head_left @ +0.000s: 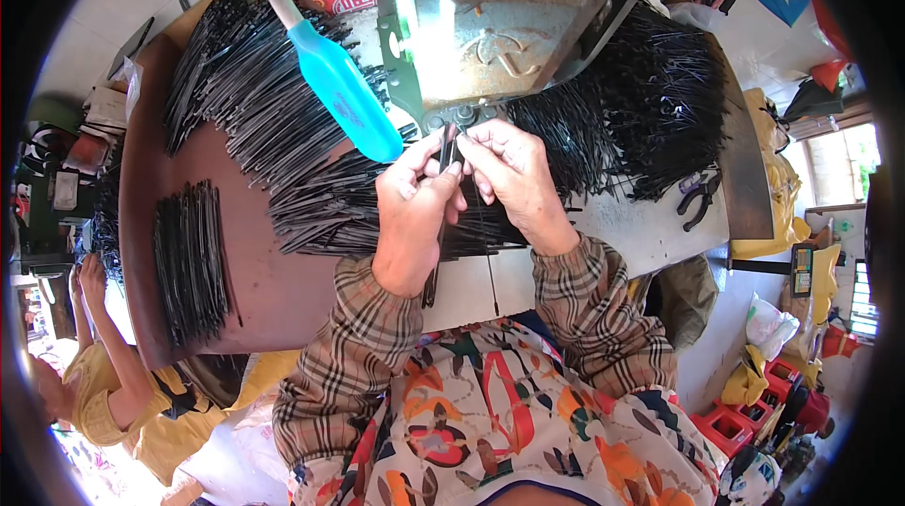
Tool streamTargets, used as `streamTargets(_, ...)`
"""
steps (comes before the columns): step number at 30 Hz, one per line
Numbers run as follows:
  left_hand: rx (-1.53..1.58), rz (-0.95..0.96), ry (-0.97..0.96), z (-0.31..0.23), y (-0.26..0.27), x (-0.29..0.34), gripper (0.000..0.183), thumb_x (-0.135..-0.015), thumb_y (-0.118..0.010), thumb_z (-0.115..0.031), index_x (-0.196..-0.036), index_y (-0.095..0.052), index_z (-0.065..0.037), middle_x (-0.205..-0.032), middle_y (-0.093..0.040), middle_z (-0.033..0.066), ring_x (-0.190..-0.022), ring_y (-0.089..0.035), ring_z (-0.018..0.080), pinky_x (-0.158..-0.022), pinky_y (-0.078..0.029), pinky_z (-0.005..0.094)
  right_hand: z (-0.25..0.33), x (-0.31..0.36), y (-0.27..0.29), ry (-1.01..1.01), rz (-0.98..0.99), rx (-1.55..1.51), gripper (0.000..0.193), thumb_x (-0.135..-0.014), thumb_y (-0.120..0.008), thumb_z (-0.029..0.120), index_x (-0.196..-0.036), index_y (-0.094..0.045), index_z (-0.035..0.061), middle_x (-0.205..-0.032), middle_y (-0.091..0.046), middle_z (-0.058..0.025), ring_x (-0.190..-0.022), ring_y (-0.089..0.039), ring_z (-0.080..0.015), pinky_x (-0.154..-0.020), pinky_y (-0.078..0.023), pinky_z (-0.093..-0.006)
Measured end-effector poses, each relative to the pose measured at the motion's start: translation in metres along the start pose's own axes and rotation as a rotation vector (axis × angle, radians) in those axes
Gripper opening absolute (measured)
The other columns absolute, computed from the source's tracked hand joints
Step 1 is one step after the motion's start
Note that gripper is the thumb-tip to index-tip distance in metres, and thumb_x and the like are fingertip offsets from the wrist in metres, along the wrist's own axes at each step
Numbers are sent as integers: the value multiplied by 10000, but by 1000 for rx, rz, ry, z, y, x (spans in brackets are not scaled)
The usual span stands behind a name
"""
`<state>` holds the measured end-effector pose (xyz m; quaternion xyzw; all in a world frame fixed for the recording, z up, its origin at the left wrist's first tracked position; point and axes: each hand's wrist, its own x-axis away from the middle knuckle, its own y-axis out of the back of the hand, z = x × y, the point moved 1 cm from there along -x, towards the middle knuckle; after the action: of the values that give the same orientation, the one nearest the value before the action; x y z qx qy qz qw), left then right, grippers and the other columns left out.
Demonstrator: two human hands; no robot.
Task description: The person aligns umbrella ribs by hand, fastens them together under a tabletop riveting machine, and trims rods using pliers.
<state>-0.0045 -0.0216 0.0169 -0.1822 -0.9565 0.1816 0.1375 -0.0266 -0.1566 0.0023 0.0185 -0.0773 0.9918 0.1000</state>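
Note:
Both my hands meet just below the metal head (514,34) of a bench machine, at its small tooling (462,117). My left hand (407,214) is closed, thumb against fingers, on a few thin black rods (431,287) whose lower ends stick out beneath it. With thumb and fingertips my right hand (520,171) pinches a slim black rod (491,265) at its upper end. This rod hangs down past the table's front edge and ends in a small tip. The fingers partly hide where the pieces meet the tooling.
Heaps of black rods lie at the left (273,100) and right (650,100), with a neat bundle (191,261) on the brown board (250,294). A blue-covered lamp (344,91) hangs beside the machine. Black-handled pliers (698,201) rest at right. Another person (108,374) sits far left.

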Motion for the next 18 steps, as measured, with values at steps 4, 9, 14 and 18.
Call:
streamTargets(4,-30,-36,-15,-2,-5,-4,399,-854,-575,14,-1252,-566,45,-707,-569,-7,-554,-508,52,-449,-370,184,1,-5,3,-7,8,-51,162,-940,-598,141,-946,-629,-19,-704,-604,-3,-523,-482,-16,-435,-376,-176)
streamTargets(9,-18,-18,-50,-1,-9,-15,384,-851,-584,15,-1233,-574,48,-710,-576,6,-546,-515,61,-448,-383,188,3,-11,6,5,-29,-97,186,-930,-610,149,-956,-624,-35,-718,-592,-9,-525,-487,-24,-438,-374,-174)
streamTargets(14,-2,-23,-80,1,-8,-18,377,-845,-599,18,-1220,-576,52,-719,-582,18,-545,-521,68,-448,-392,187,6,-13,6,-13,-29,-146,209,-918,-616,144,-975,-619,-57,-719,-581,-11,-526,-477,-29,-446,-371,-179)
streamTargets(18,-41,-21,-55,0,-5,-17,396,-855,-610,-6,-1247,-570,39,-757,-602,12,-569,-526,62,-469,-396,184,7,-13,2,-56,-48,-190,212,-915,-618,142,-985,-619,-58,-717,-574,-3,-526,-466,-28,-452,-372,-180)
